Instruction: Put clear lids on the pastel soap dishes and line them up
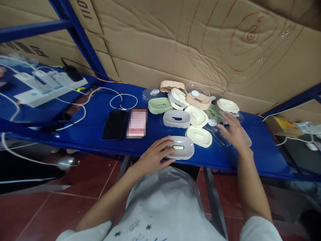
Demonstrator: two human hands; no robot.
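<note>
At the table's front edge lies a grey oval soap dish [184,153] with a cream piece showing in its middle slot. My left hand [160,154] grips the left end of this dish, fingers over the rim and thumb at the near side. My right hand [234,132] is open, fingers apart, over the right side of the pile, close to a clear lid with a round white sticker [212,123]. Two cream soap dish parts [199,136] [197,116] and another grey dish [177,118] lie between and beyond my hands.
Behind are a green dish [159,105], peach dishes [199,101] and clear lids [150,95]. Two phones [114,125] [136,124] lie left of the pile. White cables and a power strip [50,88] are further left. A cardboard wall [155,43] closes the back.
</note>
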